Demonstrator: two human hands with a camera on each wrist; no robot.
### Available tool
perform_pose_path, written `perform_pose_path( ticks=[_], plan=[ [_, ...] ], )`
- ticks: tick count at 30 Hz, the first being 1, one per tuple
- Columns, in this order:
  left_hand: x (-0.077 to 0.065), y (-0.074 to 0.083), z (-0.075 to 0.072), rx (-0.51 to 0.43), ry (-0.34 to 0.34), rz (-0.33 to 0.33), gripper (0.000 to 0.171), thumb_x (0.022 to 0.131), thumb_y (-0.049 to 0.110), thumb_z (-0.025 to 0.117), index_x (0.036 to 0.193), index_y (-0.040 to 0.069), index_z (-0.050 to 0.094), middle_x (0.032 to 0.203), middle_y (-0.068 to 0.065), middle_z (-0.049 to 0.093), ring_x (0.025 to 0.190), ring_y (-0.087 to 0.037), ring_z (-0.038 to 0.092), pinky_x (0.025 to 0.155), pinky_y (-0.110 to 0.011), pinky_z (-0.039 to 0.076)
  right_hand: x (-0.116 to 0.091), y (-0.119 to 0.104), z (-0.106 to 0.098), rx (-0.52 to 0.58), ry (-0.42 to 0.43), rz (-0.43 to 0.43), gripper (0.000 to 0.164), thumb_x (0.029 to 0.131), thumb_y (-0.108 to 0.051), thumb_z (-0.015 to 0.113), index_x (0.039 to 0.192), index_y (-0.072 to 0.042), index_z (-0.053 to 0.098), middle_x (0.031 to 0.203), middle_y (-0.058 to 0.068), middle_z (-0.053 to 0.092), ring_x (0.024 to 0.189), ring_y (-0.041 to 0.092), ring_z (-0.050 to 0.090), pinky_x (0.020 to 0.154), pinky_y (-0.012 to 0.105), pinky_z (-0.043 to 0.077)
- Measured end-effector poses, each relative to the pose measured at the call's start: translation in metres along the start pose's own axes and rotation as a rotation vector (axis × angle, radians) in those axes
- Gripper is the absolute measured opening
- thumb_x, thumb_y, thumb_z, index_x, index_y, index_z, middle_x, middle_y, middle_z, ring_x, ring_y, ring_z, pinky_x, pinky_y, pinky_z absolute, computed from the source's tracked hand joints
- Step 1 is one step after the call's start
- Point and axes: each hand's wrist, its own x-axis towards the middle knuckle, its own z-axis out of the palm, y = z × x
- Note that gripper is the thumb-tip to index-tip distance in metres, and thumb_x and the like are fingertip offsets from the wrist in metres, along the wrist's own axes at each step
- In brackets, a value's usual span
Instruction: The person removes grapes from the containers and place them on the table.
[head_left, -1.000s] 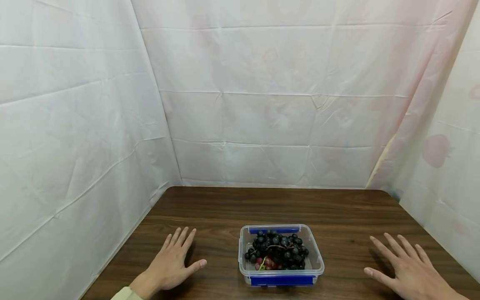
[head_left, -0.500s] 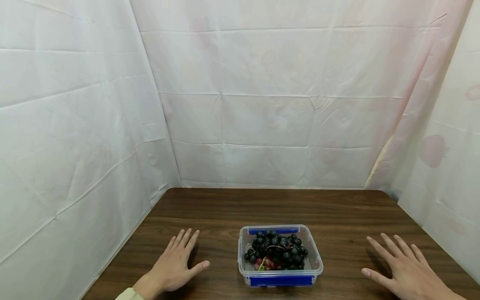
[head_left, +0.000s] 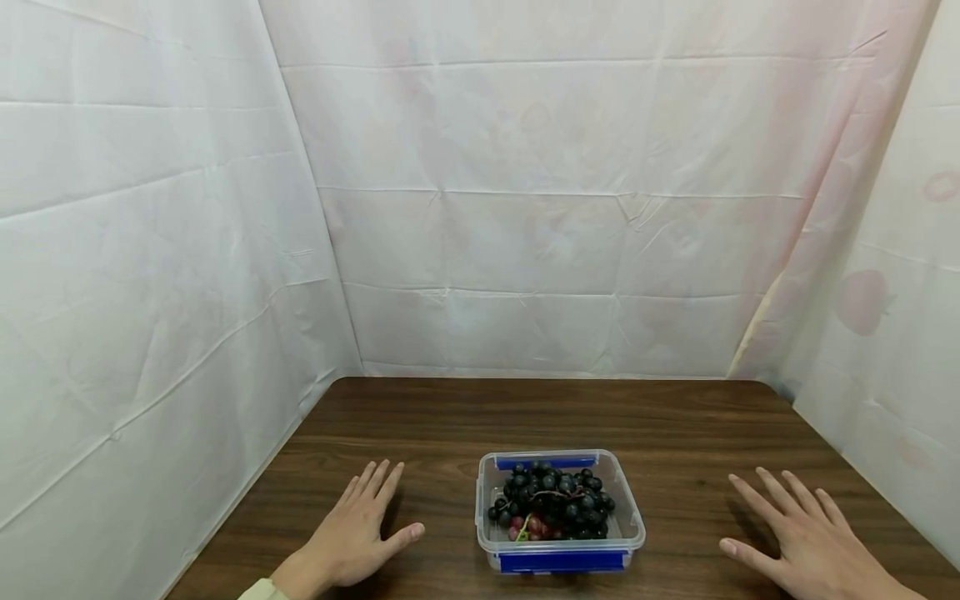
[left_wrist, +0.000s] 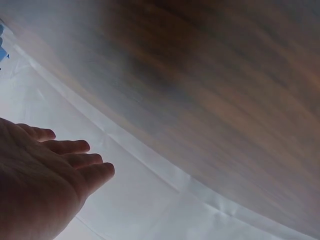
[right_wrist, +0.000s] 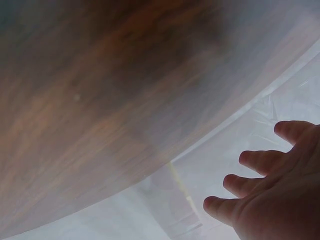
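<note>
A clear plastic food container with blue clips stands lidless on the wooden table, between my two hands. Inside it lies a bunch of dark grapes, with a few reddish ones and a green stem at the near side. To its left my left hand is held palm down over the tabletop, fingers straight and thumb spread toward the container. My right hand is farther off on the other side, fingers spread and holding nothing. Each wrist view shows only a bare palm and fingers, with the table surface blurred.
The brown wooden table has rounded far corners. White fabric sheets hang behind it and along both sides, close to its edges. A faded red print shows on the right sheet.
My left hand has drifted slightly right, toward the container, and my right hand slightly left. The container and grapes stay in place.
</note>
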Motion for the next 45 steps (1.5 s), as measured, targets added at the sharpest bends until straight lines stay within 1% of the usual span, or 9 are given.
perform_pose_path(
  ticks=[7, 14, 20, 26, 34, 40, 45],
  plan=[
    [0.000, 0.003, 0.001, -0.019, -0.008, 0.009, 0.095, 0.097, 0.070, 0.049, 0.164, 0.008, 0.023, 0.165, -0.026, 0.023, 0.153, -0.048, 0.017, 0.119, -0.068, 0.016, 0.000, -0.002, 0.002, 0.002, 0.001, 0.001, 0.085, 0.094, -0.061, 0.063, 0.159, -0.011, 0.039, 0.156, 0.035, 0.034, 0.143, 0.064, 0.015, 0.105, 0.065, -0.032],
    [0.002, 0.006, 0.001, -0.018, 0.009, 0.028, 0.093, 0.098, 0.069, 0.048, 0.163, 0.007, 0.025, 0.165, -0.024, 0.025, 0.153, -0.046, 0.018, 0.119, -0.068, 0.018, -0.001, -0.003, 0.003, 0.006, 0.010, -0.015, 0.084, 0.094, -0.060, 0.065, 0.158, -0.011, 0.041, 0.155, 0.034, 0.036, 0.144, 0.062, 0.016, 0.106, 0.063, -0.032],
    [0.002, 0.010, 0.000, -0.021, 0.020, 0.030, 0.092, 0.099, 0.068, 0.049, 0.163, 0.007, 0.025, 0.165, -0.023, 0.026, 0.153, -0.045, 0.018, 0.119, -0.066, 0.019, 0.000, -0.005, 0.003, 0.019, 0.005, -0.013, 0.084, 0.094, -0.060, 0.065, 0.157, -0.010, 0.041, 0.155, 0.035, 0.035, 0.144, 0.062, 0.016, 0.105, 0.064, -0.032],
    [0.004, 0.016, 0.000, -0.055, 0.012, 0.031, 0.091, 0.100, 0.067, 0.048, 0.163, 0.007, 0.024, 0.165, -0.024, 0.024, 0.153, -0.047, 0.018, 0.119, -0.067, 0.019, 0.000, -0.008, 0.003, 0.034, 0.001, -0.020, 0.084, 0.094, -0.059, 0.065, 0.158, -0.012, 0.040, 0.155, 0.036, 0.034, 0.143, 0.063, 0.017, 0.105, 0.064, -0.032],
    [0.006, 0.023, -0.001, -0.072, 0.003, 0.033, 0.091, 0.100, 0.067, 0.047, 0.164, 0.008, 0.023, 0.166, -0.020, 0.023, 0.154, -0.044, 0.017, 0.120, -0.065, 0.018, 0.000, -0.014, 0.003, 0.044, 0.014, -0.044, 0.084, 0.094, -0.057, 0.066, 0.161, -0.015, 0.036, 0.156, 0.035, 0.034, 0.145, 0.062, 0.016, 0.107, 0.066, -0.029],
    [0.008, 0.026, 0.000, -0.088, -0.003, 0.036, 0.090, 0.100, 0.067, 0.046, 0.164, 0.008, 0.022, 0.167, -0.019, 0.023, 0.154, -0.043, 0.017, 0.120, -0.064, 0.020, 0.001, -0.016, 0.003, 0.056, 0.027, -0.057, 0.082, 0.094, -0.056, 0.067, 0.158, -0.013, 0.040, 0.156, 0.035, 0.035, 0.144, 0.061, 0.020, 0.109, 0.064, -0.029],
    [0.010, 0.028, 0.001, -0.112, -0.010, 0.032, 0.090, 0.100, 0.069, 0.044, 0.165, 0.010, 0.022, 0.167, -0.018, 0.023, 0.154, -0.042, 0.017, 0.120, -0.064, 0.022, 0.002, -0.018, 0.004, 0.070, 0.032, -0.066, 0.082, 0.094, -0.055, 0.068, 0.159, -0.012, 0.039, 0.155, 0.036, 0.035, 0.141, 0.063, 0.023, 0.111, 0.065, -0.026]
  ],
)
